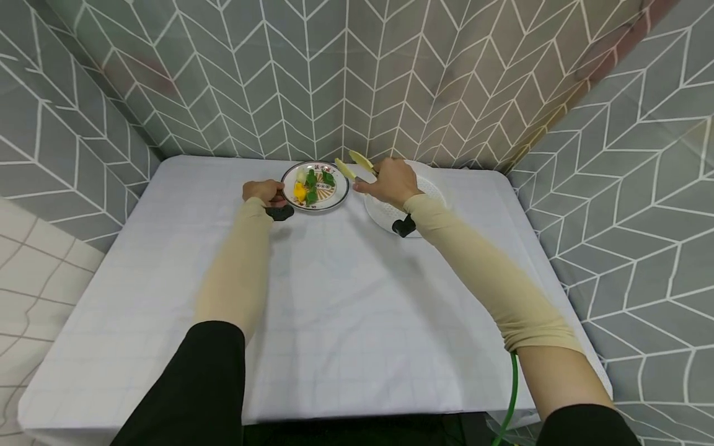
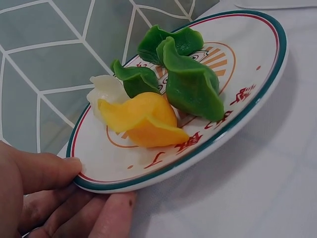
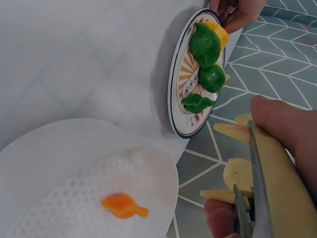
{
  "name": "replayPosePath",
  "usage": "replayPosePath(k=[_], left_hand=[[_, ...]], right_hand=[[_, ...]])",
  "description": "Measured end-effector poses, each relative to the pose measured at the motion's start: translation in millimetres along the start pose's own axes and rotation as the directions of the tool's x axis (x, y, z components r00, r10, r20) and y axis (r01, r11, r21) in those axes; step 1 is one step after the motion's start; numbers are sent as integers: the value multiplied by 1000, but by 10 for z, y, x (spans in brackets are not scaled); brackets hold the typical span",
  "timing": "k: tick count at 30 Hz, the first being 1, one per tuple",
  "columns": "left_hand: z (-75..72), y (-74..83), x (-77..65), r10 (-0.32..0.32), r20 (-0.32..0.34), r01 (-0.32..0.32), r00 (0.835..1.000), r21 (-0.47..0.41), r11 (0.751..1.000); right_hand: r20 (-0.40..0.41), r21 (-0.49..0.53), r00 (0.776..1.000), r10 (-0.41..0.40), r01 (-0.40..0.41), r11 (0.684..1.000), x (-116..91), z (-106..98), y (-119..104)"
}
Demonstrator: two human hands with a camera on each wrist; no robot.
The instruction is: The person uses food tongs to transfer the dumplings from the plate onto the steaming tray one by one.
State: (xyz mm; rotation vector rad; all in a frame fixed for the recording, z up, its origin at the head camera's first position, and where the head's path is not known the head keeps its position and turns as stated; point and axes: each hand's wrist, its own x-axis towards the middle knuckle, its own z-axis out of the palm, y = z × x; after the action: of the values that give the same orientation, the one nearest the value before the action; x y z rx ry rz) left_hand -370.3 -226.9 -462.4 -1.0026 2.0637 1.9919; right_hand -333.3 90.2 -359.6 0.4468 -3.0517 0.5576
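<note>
My left hand [image 1: 264,191] pinches the edge of a white plate [image 1: 336,193] with a teal and red rim, thumb on top and fingers below. On it lie several dumplings: a yellow dumpling [image 2: 148,121], a pale one [image 2: 106,96] and green ones, such as this large green dumpling [image 2: 193,87]. In my right hand [image 1: 397,181] is a pair of tongs [image 3: 270,193] with pale yellow tips, spread apart with nothing between them. The tips point toward the plate's right side. Below the right hand, an orange dumpling [image 3: 124,206] sits in a white perforated basket [image 3: 84,131].
A white cloth covers the table [image 1: 334,322]. Close behind the plate and basket rises a grey curtain [image 1: 323,80] with white chevron lines, which also hangs at both sides. A green cable [image 1: 512,390] runs down from the right sleeve past the front edge.
</note>
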Motion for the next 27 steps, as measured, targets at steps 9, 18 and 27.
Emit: replayPosePath(k=[9, 18, 27], left_hand=[[61, -24, -14, -15, 6, 15, 1000, 4, 1000], [88, -7, -57, -26, 13, 26, 1000, -8, 1000], [22, -12, -30, -13, -3, 13, 1000, -18, 1000]], right_hand=[[97, -26, 995, 11, -8, 1000, 146, 189, -3], [162, -48, 987, -15, 23, 999, 210, 291, -71], [177, -103, 984, 6, 13, 995, 326, 369, -241]])
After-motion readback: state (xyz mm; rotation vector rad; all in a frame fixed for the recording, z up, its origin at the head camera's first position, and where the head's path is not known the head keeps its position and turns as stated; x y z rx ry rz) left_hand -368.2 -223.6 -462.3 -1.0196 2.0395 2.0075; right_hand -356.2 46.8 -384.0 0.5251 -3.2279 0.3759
